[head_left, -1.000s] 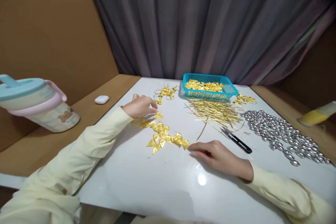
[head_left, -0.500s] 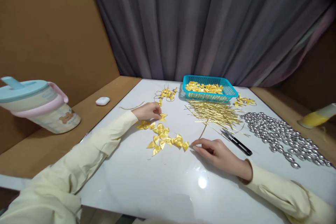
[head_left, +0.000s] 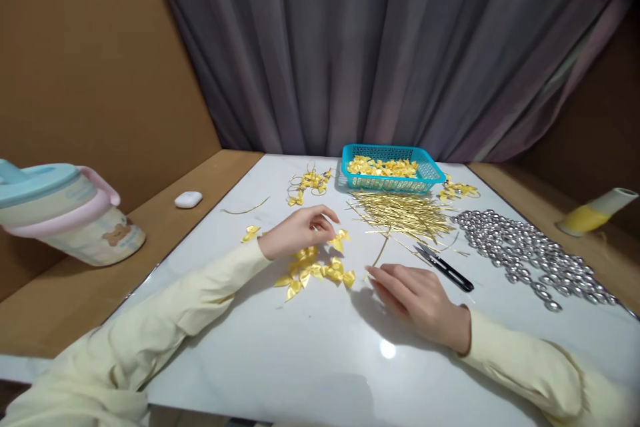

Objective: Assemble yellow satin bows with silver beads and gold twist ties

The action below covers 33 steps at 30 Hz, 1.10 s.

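Over the loose bows, my left hand (head_left: 305, 230) is closed in a pinch on a yellow ribbon bow (head_left: 340, 241). My right hand (head_left: 415, 297) lies low to the right, its thumb and forefinger closed at the lower end of a gold twist tie (head_left: 383, 248) that slants up toward the tie pile. A group of yellow bows (head_left: 313, 271) is on the white table between the hands, partly covered by my left hand. One more bow (head_left: 251, 233) sits left of my left wrist.
Behind stands a teal basket (head_left: 395, 182) of bows, with gold twist ties (head_left: 405, 213) before it. Black thread snips (head_left: 447, 270) and silver beads (head_left: 533, 253) lie right. Tied bows (head_left: 313, 180) are at the back. A tumbler (head_left: 75, 213) and white case (head_left: 189, 199) stand left.
My left hand has moved right and nearer to me with the bow, toward my right hand. My right fingertips have risen slightly with the twist tie's end. The whole view has shifted a little.
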{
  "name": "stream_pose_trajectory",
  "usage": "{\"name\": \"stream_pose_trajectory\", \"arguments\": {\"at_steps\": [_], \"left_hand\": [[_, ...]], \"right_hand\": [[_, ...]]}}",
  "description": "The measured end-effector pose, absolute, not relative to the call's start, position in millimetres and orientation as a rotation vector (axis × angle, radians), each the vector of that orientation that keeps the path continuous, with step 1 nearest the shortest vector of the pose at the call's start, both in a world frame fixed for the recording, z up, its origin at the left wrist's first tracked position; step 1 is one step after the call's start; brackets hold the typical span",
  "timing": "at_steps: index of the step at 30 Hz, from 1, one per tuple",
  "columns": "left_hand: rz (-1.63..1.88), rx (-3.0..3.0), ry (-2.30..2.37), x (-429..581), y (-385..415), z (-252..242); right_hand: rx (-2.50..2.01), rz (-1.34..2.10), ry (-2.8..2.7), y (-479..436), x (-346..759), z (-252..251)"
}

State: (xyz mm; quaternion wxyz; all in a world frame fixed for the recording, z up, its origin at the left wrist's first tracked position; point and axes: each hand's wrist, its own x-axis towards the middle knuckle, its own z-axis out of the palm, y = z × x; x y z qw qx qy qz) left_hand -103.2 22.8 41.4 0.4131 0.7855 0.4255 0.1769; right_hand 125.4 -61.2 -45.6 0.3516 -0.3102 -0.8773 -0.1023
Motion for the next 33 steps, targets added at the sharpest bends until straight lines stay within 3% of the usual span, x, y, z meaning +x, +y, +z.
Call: {"name": "stream_pose_trajectory", "arguments": {"at_steps": [6, 11, 19, 22, 27, 33], "left_hand": [[0.369, 1.78, 1.008, -81, -12, 40], [0.278, 1.753, 1.014, -73, -25, 40], [0.303, 1.82, 0.994, -73, -27, 26], [0.381, 1.833, 0.92, -72, -30, 11], [0.535, 2.383, 0.993, -73, -36, -5], [0.446, 2.714, 0.921, -74, -38, -3]], "right_hand": [[-0.821, -0.475, -2.253, -68, 117, -34], [-0.718, -0.325, -2.371, -71, 117, -34], [-1.051, 0.84, -1.688, -62, 109, -33], [-1.083, 1.084, -1.571, -57, 109, -34], [-1.225, 1.014, -1.791, -55, 115, -33], [-1.277, 0.966, -2.031, -52, 125, -28]]}}
